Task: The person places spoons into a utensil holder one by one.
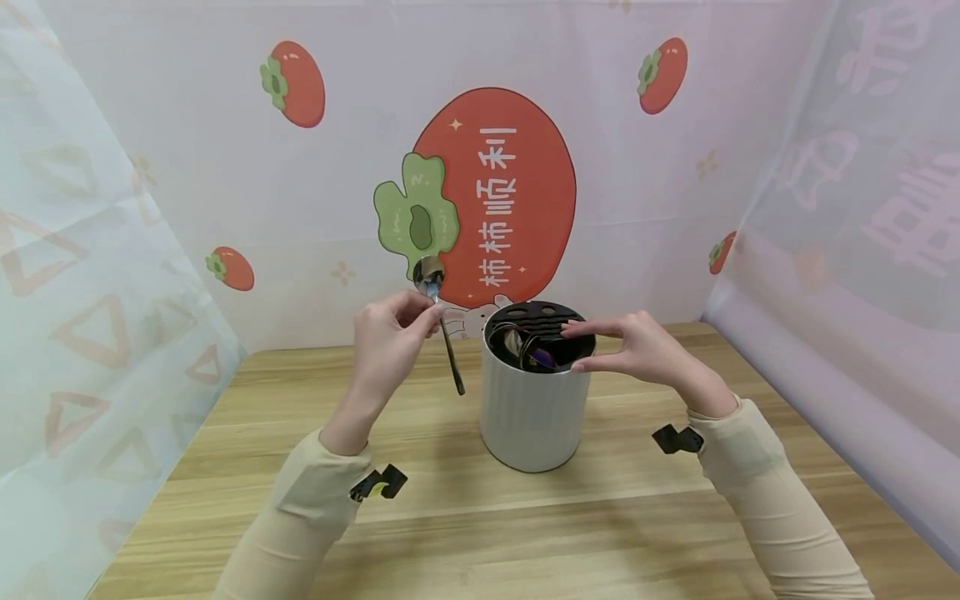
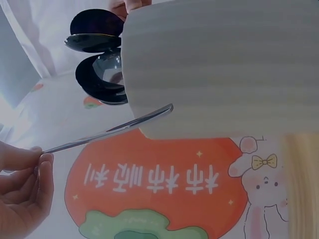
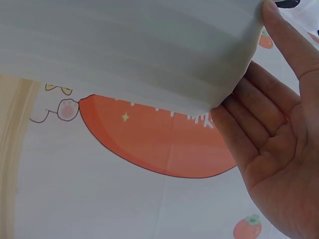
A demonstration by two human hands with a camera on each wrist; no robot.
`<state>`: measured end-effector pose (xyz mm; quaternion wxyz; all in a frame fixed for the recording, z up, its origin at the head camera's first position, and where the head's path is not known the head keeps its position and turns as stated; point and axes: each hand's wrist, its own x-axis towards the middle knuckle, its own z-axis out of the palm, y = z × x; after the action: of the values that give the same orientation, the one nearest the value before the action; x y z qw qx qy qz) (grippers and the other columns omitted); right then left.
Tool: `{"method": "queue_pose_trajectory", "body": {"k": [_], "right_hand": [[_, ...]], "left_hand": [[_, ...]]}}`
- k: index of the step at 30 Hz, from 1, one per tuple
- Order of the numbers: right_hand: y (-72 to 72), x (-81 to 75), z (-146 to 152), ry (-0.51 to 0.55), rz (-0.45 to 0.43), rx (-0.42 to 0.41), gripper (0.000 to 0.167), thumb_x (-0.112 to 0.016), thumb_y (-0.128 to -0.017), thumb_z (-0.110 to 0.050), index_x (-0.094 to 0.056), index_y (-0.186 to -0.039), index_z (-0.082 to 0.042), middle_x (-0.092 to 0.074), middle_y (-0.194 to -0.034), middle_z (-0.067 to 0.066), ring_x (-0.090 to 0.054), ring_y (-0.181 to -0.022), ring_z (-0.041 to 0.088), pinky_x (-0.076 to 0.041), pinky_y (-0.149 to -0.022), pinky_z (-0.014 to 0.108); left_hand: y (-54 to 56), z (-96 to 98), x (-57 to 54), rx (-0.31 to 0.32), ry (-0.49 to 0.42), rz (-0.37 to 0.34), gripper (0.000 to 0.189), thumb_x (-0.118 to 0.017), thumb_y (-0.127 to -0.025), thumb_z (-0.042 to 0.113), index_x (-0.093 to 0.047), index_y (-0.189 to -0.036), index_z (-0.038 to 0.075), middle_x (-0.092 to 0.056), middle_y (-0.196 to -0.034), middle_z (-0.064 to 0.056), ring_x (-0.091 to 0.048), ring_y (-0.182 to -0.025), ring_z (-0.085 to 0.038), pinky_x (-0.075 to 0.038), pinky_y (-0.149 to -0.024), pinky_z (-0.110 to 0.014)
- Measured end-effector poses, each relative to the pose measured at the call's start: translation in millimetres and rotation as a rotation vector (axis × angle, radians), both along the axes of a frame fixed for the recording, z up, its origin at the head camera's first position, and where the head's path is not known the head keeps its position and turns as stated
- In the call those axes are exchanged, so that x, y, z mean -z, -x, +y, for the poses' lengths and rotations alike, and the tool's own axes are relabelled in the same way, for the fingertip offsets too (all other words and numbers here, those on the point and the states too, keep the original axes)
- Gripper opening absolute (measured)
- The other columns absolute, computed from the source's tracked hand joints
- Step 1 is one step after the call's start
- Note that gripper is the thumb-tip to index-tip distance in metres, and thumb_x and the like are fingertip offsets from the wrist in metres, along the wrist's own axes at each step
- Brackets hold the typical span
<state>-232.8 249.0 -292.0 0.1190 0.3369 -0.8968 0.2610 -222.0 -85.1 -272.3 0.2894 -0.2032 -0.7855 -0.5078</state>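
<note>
My left hand (image 1: 386, 346) pinches a metal spoon (image 1: 450, 354) by its handle, left of a white ribbed utensil holder (image 1: 534, 421). The spoon's bowl points up and its handle end slants down toward the holder. In the left wrist view that spoon (image 2: 119, 129) passes in front of the holder's wall. Across the holder, my right hand (image 1: 648, 346) rests at the top rim with fairly straight fingers, thumb at the near edge. A black slotted insert (image 1: 540, 312) fills the holder's top. Several spoons (image 1: 513, 342) stand in it bowl-up, one looking purple; their handles are hidden inside.
The holder stands on a wooden table (image 1: 450, 533). Behind it hangs a white backdrop cloth (image 1: 360, 167) printed with persimmons, and pale cloth walls (image 1: 862, 275) flank the table on both sides. Small black devices (image 1: 677, 439) are strapped at both wrists.
</note>
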Motion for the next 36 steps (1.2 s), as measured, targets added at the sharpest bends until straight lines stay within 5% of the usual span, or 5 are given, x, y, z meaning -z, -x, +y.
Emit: {"method": "queue_pose_trajectory", "body": {"k": [13,25,36], "right_hand": [[-0.8,-2.1,-1,-0.013,-0.004,0.007,0.047,-0.076,-0.076,-0.042,-0.066,-0.12,-0.028,-0.066,-0.121,-0.004,-0.062,-0.113,0.016,-0.049,-0.091,0.043],[-0.6,-2.3,0,-0.024,0.007,0.007,0.047,-0.075,-0.077,-0.043,-0.066,-0.12,-0.028,-0.065,-0.122,-0.005,-0.066,-0.098,0.009,-0.047,-0.078,0.03],[0.7,-1.4,0,-0.007,-0.007,0.0,0.047,-0.076,-0.076,-0.043,-0.066,-0.12,-0.028,-0.065,-0.122,-0.004,-0.061,-0.113,0.014,-0.05,-0.091,0.04]], "left_hand": [[-0.7,8.5,-10.6,0.037,-0.048,0.097,0.008,-0.072,-0.083,0.011,-0.072,-0.079,0.004,-0.069,-0.067,-0.006,-0.062,-0.058,-0.011,-0.051,-0.055,-0.022],[-2.0,17.3,-19.4,0.078,-0.106,0.142,0.01,-0.071,-0.084,0.013,-0.072,-0.08,0.004,-0.068,-0.068,-0.008,-0.063,-0.058,-0.016,-0.051,-0.055,-0.022],[0.3,25.7,-22.7,0.109,-0.17,0.171,0.01,-0.071,-0.085,0.011,-0.071,-0.082,0.001,-0.07,-0.07,-0.01,-0.064,-0.059,-0.014,-0.055,-0.057,-0.028]]}}
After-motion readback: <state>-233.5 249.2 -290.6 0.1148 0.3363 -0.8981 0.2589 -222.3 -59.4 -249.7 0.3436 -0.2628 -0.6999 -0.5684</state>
